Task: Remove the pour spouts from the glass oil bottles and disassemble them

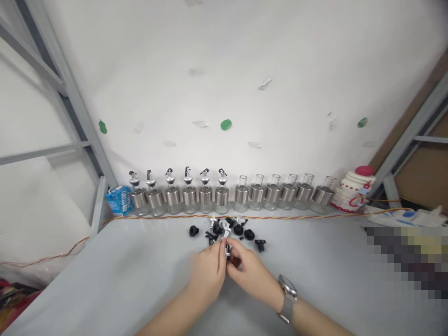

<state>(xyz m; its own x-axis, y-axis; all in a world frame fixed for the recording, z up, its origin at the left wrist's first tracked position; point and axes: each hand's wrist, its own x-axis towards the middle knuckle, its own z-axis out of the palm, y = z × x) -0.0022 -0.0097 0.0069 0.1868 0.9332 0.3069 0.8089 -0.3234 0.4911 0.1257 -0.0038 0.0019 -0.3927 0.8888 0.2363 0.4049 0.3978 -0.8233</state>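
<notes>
Both hands are together over the front of a pile of small parts on the grey table. My left hand [209, 263] is closed, its thumb and fingertips pinching a silver pourer spout [226, 232] that points up and away. My right hand [250, 268] is curled in from the other side, fingertips closed on a small black lever [228, 252] with a light end, close against the spout. The fingers hide how these two parts meet. Just beyond lie loose black stoppers [249, 234], more silver spouts and black levers. One black stopper [193, 230] lies apart on the left.
Along the wall stands a row of glass bottles with steel sleeves; those on the left bear pourers [188, 175], and those on the right have open necks [276, 179]. A blue carton [119, 200], a cake-shaped jar [352, 189] and a twisted red-yellow wire [280, 217] border the work area.
</notes>
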